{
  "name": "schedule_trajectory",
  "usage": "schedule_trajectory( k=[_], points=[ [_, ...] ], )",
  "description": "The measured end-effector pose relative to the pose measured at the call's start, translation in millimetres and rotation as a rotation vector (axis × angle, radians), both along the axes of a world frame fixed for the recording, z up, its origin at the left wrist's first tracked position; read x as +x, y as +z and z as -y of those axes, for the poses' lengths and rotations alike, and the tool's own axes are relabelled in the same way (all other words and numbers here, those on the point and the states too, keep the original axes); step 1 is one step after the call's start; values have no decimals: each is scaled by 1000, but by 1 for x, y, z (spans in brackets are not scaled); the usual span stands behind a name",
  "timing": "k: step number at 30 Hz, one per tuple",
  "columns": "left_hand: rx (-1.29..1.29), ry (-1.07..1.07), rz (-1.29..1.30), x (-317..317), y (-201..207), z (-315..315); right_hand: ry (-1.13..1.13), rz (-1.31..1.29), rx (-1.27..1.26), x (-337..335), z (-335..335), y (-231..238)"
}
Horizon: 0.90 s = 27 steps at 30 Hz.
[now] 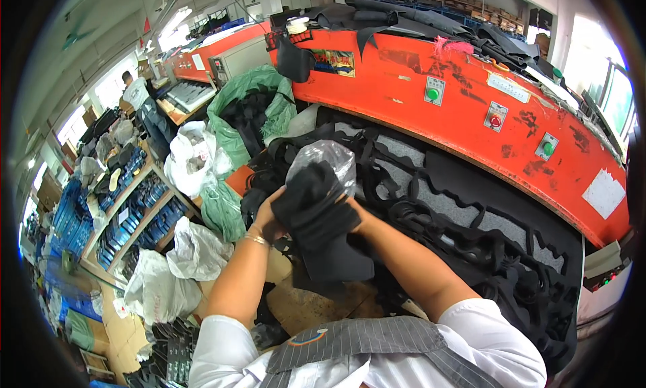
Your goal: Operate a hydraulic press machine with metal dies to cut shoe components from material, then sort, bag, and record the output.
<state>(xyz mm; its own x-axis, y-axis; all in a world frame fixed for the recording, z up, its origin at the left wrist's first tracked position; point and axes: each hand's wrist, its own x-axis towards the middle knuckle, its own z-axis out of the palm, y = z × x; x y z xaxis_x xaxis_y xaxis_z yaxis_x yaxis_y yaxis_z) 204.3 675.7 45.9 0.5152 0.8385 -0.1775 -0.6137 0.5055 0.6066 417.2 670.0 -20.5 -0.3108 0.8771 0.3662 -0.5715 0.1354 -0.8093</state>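
A stack of black fabric pieces (pixel 315 203) is held up in front of me between both hands. My left hand (pixel 266 216) grips its left side, the fingers mostly hidden behind the cloth. My right hand (pixel 355 216) is closed on the right edge of the stack. Just beyond it bulges a clear plastic bag (pixel 330 154); whether it touches the stack I cannot tell. A flat black panel (pixel 338 261) shows below the stack, between my forearms. To the right lie black cut-out fabric scraps (pixel 431 216) with holes, over a grey surface (pixel 464 213).
A long red machine (pixel 404 78) with buttons stands across the far side, black sheets (pixel 377 14) on top. At left are a green sack (pixel 225 98) of black scraps, white bags (pixel 158 287) and a shelf (pixel 128 209) of blue items. Another person (pixel 141 102) stands far left.
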Motion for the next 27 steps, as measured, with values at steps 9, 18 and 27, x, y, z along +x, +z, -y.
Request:
schedule_trajectory(
  k=[9, 18, 27],
  points=[
    [1201, 197, -1298, 12, 69, 19, -318, 1459, 236, -44, 40, 92],
    [1422, 97, -1122, 11, 85, 81, -467, 1360, 147, -24, 32, 71],
    [1710, 648, -1311, -15, 81, 50, -355, 620, 128, -8, 53, 58]
  ],
)
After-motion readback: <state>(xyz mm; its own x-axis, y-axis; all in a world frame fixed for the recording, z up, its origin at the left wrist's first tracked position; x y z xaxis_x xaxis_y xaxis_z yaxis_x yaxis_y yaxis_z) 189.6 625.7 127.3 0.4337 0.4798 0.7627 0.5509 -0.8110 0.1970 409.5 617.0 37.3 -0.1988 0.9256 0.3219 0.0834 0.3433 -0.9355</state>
